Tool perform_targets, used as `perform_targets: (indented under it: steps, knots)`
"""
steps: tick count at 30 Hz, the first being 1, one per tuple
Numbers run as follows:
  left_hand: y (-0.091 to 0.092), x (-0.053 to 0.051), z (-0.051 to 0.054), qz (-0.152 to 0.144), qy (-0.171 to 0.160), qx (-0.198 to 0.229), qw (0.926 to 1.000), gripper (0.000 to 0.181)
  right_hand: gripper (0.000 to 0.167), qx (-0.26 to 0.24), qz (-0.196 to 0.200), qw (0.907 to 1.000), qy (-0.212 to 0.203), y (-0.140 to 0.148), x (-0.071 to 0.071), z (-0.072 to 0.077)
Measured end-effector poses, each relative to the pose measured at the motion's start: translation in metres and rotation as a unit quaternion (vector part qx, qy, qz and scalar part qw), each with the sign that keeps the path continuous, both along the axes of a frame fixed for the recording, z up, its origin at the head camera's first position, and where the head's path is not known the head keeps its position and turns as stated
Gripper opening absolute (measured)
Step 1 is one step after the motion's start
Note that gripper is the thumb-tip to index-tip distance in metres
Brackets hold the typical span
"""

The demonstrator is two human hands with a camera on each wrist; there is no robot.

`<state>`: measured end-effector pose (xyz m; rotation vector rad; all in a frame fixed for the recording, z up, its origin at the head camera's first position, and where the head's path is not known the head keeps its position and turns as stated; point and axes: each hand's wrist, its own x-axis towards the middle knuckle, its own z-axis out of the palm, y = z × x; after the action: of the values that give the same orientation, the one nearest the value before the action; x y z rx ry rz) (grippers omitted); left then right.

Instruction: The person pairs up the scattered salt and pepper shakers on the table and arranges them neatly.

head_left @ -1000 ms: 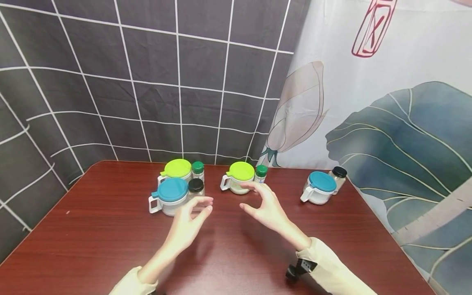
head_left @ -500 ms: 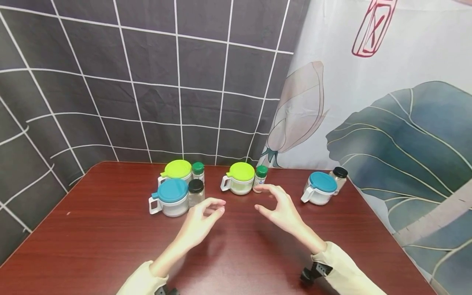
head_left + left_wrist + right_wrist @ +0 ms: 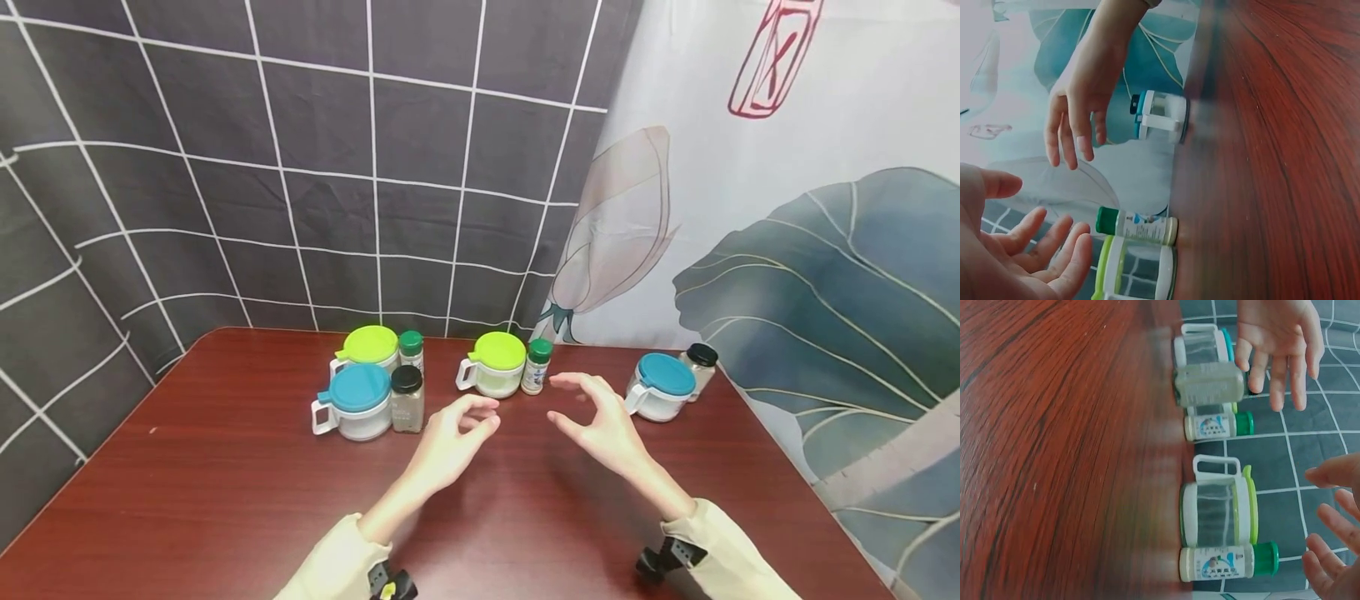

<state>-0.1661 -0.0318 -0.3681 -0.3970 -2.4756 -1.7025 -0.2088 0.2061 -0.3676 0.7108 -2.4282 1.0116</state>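
Observation:
My left hand (image 3: 452,442) hovers above the table with its fingers loosely bent, holding nothing. Nearest it are a black-capped spice bottle (image 3: 407,402) to its left and a lime-lidded seasoning jar (image 3: 497,368) behind. Fingers apart and bare of any object, my right hand (image 3: 606,423) hangs in front of the gap between a green-capped shaker (image 3: 536,368) and a blue-lidded seasoning jar (image 3: 660,387). In the left wrist view, the green-capped shaker (image 3: 1141,226) stands beside the lime-lidded jar (image 3: 1141,269). The right wrist view shows that jar's handle (image 3: 1216,461) too.
At left, another blue-lidded jar (image 3: 356,398) stands before a lime-lidded jar (image 3: 372,343) and a green-capped shaker (image 3: 412,348). A second black-capped bottle (image 3: 700,365) is near the table's (image 3: 225,467) right edge. Cloth hangs (image 3: 315,167) behind.
Both hands have moved right over the table. The left hand has come away from in front of the black-capped bottle, which now shows fully. The jars and bottles keep their places; the view has shifted slightly.

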Motion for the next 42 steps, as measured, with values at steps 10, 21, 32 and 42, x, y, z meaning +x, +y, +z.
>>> perform_targets:
  steps: [10,21,32,42]
  knots:
    - [0.020,-0.006,-0.006,-0.038,-0.021,-0.010,0.9990,0.029,0.045,0.009,-0.016,0.9994,0.030,0.018,0.000,-0.002]
    - [0.042,-0.013,-0.005,-0.040,-0.023,-0.002,0.9989,0.030,0.044,-0.021,-0.010,0.9949,0.098,0.038,-0.005,-0.001]
    - [0.058,-0.018,-0.007,-0.052,-0.029,-0.002,0.9982,0.031,0.045,-0.012,-0.004,0.9942,0.107,0.056,-0.007,0.003]
    - [0.070,-0.024,-0.011,-0.059,-0.046,-0.008,0.9972,0.033,0.051,0.027,-0.028,0.9951,0.091,0.079,-0.005,0.000]
